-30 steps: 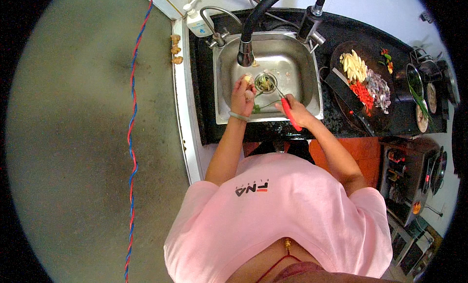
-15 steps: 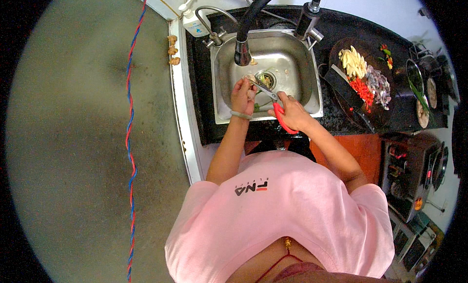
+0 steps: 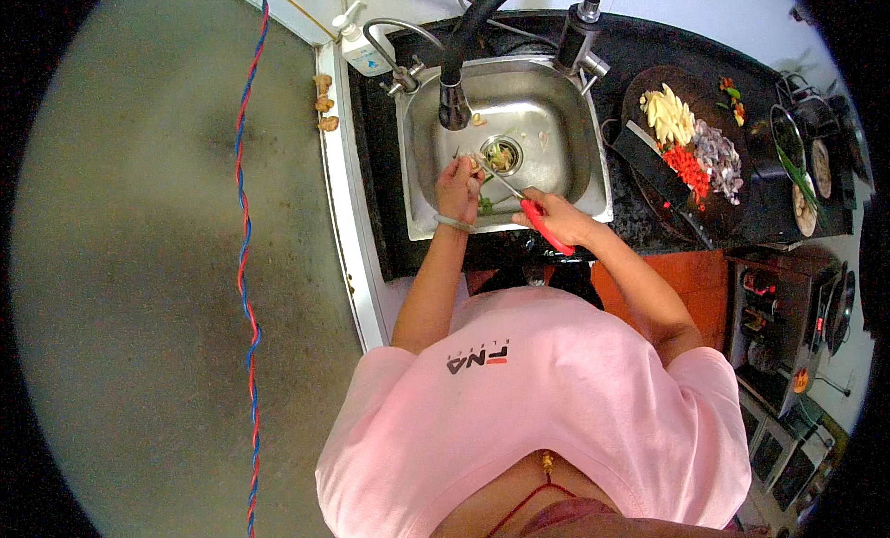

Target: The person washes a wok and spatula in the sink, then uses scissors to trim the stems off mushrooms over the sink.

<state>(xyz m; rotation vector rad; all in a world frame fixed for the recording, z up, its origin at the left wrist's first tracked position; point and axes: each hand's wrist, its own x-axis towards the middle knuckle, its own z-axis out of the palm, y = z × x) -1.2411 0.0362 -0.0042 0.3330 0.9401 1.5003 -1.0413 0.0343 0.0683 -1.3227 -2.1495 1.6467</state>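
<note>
The sink (image 3: 561,158) is spreading beneath both hands, and the board (image 3: 695,93) is lying right of it. Over the sink's near side, the scissors (image 3: 535,213) are slanting leftward, the right hand (image 3: 567,223) gripping their red handles, likely the best hold on a stiff, fairly light tool. Over the sink's left half, the left hand (image 3: 457,192) is pinching a pale piece (image 3: 475,165) beside the blades; contact is staying unclear. Being probably light, firm and slippery if wet, it is calling for fingertips on its sides, clear of the edges.
</note>
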